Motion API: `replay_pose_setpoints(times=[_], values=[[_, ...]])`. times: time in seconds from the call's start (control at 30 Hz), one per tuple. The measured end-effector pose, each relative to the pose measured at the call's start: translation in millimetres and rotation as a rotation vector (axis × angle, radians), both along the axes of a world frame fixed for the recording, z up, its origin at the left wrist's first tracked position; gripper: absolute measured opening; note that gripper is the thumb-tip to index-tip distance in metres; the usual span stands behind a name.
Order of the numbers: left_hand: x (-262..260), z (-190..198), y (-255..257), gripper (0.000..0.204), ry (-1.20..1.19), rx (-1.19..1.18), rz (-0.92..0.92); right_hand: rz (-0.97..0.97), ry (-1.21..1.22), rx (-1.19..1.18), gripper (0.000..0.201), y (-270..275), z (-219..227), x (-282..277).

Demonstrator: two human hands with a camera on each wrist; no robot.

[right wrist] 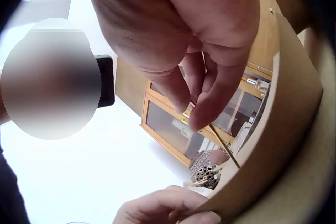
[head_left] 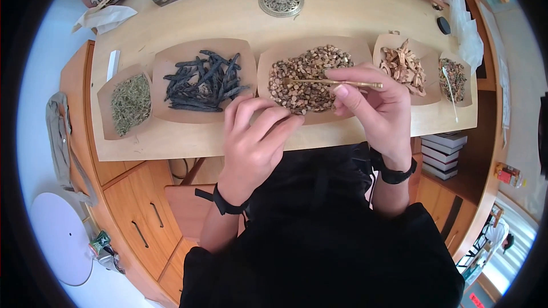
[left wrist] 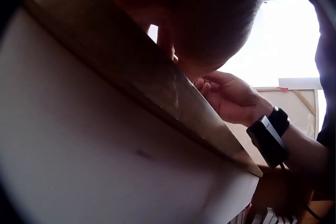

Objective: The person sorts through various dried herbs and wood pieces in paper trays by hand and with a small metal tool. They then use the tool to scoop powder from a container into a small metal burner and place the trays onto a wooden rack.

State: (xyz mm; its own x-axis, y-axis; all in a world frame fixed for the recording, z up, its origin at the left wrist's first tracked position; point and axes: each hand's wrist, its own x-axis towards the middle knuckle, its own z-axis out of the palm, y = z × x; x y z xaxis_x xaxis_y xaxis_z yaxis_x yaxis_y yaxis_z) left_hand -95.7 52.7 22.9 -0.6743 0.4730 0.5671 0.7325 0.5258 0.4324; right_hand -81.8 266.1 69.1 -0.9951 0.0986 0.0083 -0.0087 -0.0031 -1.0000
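On the far left of the wooden table (head_left: 188, 142), a small paper tray of dry green herbs (head_left: 131, 102) is seen. Next to it, on its right, a bigger paper tray of long dark sticks (head_left: 204, 81) is laid out. In the middle, a wide tray of little brown wood bits (head_left: 305, 77) is placed.

The near edge of this middle tray is touched by the left hand (head_left: 254, 137). Its fingers are bent and bunched at the tray's rim, but whether anything is pinched between them cannot be told. A black band is worn on that wrist. In the left wrist view, only the table edge and both hands from below are shown.

Over the brown bits, a thin gold stick (head_left: 337, 83) is held flat by the right hand (head_left: 377, 111). It is pinched between the thumb and the fingertips, and its far tip lies over the pile of bits. In the right wrist view, the same thin stick (right wrist: 223, 145) is seen running down from the pinching fingers (right wrist: 207, 111).

Further right, a tray of pale wood chips (head_left: 403, 67) is set, and then a last small tray of mixed bits (head_left: 455, 80) with a white spoon lying on it. At the back of the table, a round metal lid (head_left: 281, 0) is found.
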Motion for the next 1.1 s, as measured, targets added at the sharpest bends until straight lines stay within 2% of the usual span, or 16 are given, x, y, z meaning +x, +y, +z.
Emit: replay_pose_setpoints(times=[0.1,0.2,0.33,0.47,0.6,0.97,1.1], values=[[0,0,1,0.023,-0.029,0.01,-0.009,0.056,0.06,0.081,0.017,7,0,5],[1,-6,-1,0.023,-0.037,0.017,-0.013,-0.201,0.257,0.261,0.018,27,2,20],[2,-8,-3,0.024,-0.052,0.031,-0.021,-0.414,0.188,0.345,0.018,52,1,47],[1,-11,-2,0.024,-0.048,0.042,-0.028,-0.42,0.042,0.267,0.018,53,-11,62],[0,-11,-4,0.025,-0.055,0.036,-0.038,-0.348,-0.042,0.096,0.02,35,-22,60],[0,-12,-1,0.022,-0.058,0.098,-0.011,-0.261,-0.112,-0.045,0.024,28,-23,48],[1,-13,0,0.024,-0.041,0.104,-0.007,-0.241,-0.086,-0.192,0.024,31,-25,51]])
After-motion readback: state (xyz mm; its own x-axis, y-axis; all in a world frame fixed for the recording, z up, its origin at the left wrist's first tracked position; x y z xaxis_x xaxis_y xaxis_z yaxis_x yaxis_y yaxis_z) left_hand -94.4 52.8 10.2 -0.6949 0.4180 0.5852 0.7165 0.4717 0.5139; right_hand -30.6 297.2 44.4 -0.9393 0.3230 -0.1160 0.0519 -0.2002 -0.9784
